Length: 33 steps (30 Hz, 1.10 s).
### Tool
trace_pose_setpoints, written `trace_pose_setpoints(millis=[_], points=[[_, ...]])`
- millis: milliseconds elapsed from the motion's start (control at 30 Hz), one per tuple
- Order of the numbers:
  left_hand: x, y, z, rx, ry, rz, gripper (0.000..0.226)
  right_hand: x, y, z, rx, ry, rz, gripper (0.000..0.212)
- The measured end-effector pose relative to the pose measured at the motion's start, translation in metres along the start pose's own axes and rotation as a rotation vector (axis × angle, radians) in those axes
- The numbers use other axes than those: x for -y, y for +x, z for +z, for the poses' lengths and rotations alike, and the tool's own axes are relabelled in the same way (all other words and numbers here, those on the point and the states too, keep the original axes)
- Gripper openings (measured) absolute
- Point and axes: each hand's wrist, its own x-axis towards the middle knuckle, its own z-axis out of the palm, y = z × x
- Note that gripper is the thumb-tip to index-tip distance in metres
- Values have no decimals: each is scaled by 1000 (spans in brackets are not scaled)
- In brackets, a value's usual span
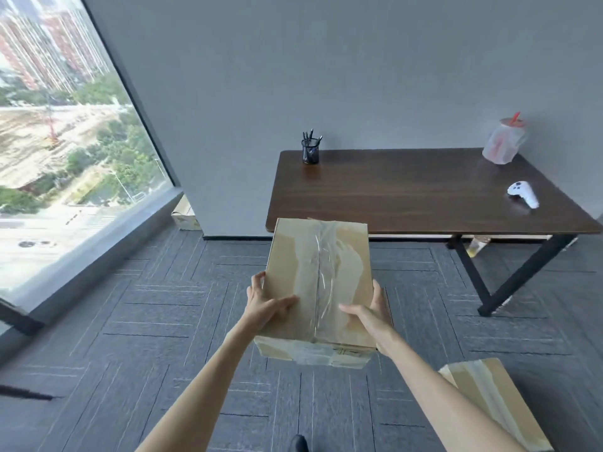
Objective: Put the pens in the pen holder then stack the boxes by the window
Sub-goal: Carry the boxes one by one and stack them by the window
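Observation:
I hold a taped cardboard box [318,282] in the air over the carpet, in front of me. My left hand [266,300] grips its left side and my right hand [370,313] grips its right side, thumbs on top. A second cardboard box [496,402] lies on the floor at the lower right, partly behind my right arm. A third box [186,215] sits on the floor in the corner by the window [65,141], mostly hidden by the wall. The black pen holder [310,151] stands on the dark wooden table [408,197] with several pens [311,135] in it.
A white controller [523,193] and a drink cup in a plastic bag [504,141] sit on the table's right side. The table's black legs [518,275] stand on the grey carpet. A bottle [476,246] is under the table. A low sill runs below the window.

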Motion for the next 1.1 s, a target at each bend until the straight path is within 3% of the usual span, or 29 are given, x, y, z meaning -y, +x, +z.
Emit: trace_pose_setpoints(millis=[500,800,1100], points=[[-57,-118,-104,-297,-102,156,99,108,-76,41,139,-49,-267,103],[-63,-142,-210,-447,-158,173,93,172,-87,126,309,-47,-351,106],[-45,-119,-333,-564,-221,237,86,239,-68,259,360,-102,-476,104]])
